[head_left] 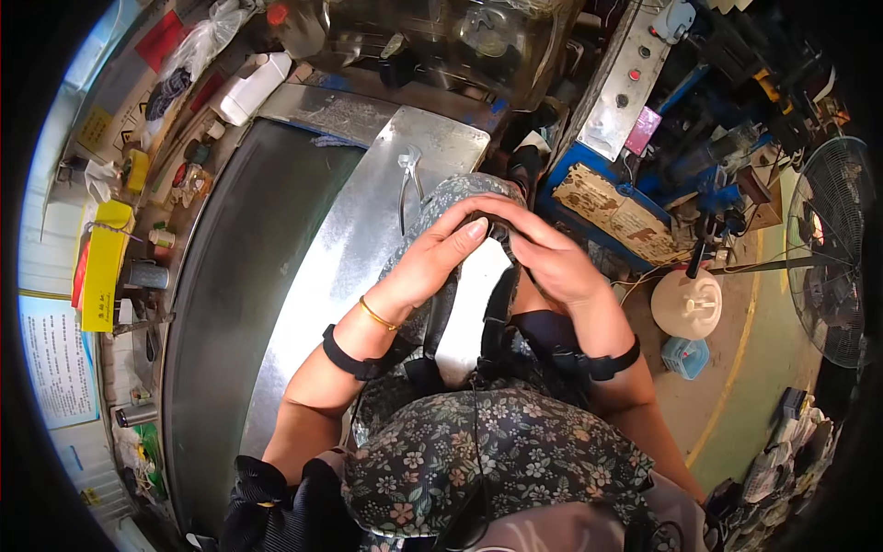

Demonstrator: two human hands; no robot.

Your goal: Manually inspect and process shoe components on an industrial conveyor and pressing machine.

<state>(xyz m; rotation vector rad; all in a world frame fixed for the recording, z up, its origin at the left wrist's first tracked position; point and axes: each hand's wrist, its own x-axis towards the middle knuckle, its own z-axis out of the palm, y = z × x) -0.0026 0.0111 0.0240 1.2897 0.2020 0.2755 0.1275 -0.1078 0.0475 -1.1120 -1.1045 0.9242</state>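
Note:
In my lap rests a dark shoe upper on a last, bottom side up, with its white insole point(469, 308) facing me. Its toe points away from my body. My left hand point(440, 256) wraps round the toe from the left, the thumb pressing at the edge by the insole's tip. From the right, my right hand point(556, 262) curls over the same toe, and the fingers of both hands meet at its far end. What the fingertips grip there is hidden. Metal pincers point(407, 184) lie on the shiny metal sheet point(308, 294) just left of my knee.
Left of the metal sheet runs a dark conveyor belt point(262, 248). Beyond it a cluttered shelf holds a white jug point(256, 87) and a yellow box point(108, 267). At right stand a blue machine with a button panel point(635, 78), a fan point(832, 253) and a cream plastic container point(687, 304).

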